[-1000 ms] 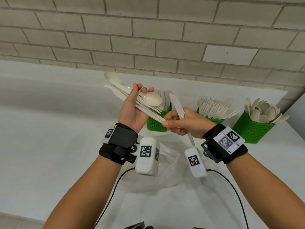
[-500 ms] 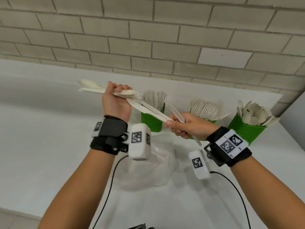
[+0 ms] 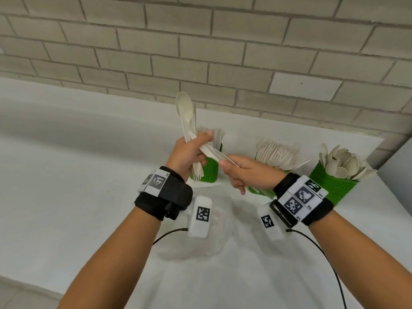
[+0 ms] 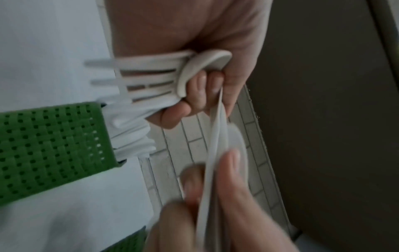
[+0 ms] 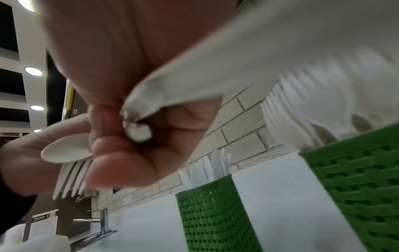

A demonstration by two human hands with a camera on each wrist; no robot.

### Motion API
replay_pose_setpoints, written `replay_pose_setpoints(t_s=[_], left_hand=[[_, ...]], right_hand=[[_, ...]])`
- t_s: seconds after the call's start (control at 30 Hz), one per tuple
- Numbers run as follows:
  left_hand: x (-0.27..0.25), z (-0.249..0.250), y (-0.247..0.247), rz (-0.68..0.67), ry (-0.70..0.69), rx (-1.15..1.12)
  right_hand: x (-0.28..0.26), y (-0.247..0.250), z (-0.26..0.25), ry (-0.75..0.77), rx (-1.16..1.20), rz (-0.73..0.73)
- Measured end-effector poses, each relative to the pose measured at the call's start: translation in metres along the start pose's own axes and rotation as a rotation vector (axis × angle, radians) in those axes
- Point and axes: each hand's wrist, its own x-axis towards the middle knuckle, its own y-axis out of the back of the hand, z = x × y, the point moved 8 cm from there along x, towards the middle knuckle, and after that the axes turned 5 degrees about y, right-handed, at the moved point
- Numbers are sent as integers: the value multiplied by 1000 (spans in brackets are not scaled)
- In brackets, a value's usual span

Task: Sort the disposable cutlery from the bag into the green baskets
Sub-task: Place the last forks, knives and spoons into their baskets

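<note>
Your left hand (image 3: 189, 155): fingers curled round a bundle of cutlery (image 3: 188, 121), swung upright since half a second ago, spoon bowl topmost, fork tines hanging below. Your right hand (image 3: 243, 172): thumb and fingers pinch one knife (image 3: 217, 153), its far end still meeting the bundle, as before. Three green baskets (image 3: 332, 186) stand on the white counter (image 3: 66, 175) behind, holding knives, forks, spoons. Clear bag (image 3: 214, 237) lies below your wrists.

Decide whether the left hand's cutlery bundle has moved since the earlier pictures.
Yes. The bundle has swung from lying leftward to upright, its spoon now above the left basket, gripped by the left hand.
</note>
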Motion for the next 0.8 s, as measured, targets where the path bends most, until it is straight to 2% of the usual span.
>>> replay_pose_setpoints(t_s=[0.1,0.27,0.4,0.53,0.6,0.67,0.8], left_hand=[[0,-3,-11,-30,3,-5],[5,5,-2,-67,-17,-34],[9,-3,0,-241,130,-326],[9,-12,1,-350,208,-395],[7,-15,1,-388,251,-435],[5,-16,1,-431,313,-489],[5,-23,1,-460,431,-634]], right_hand=[[13,-2,-14,32,7,-22],[22,31,-16,16,83,225],[25,45,-16,37,348,391],[30,54,-27,87,512,504],[31,55,-35,122,454,527],[31,53,-49,165,300,518],[39,47,-78,214,21,429]])
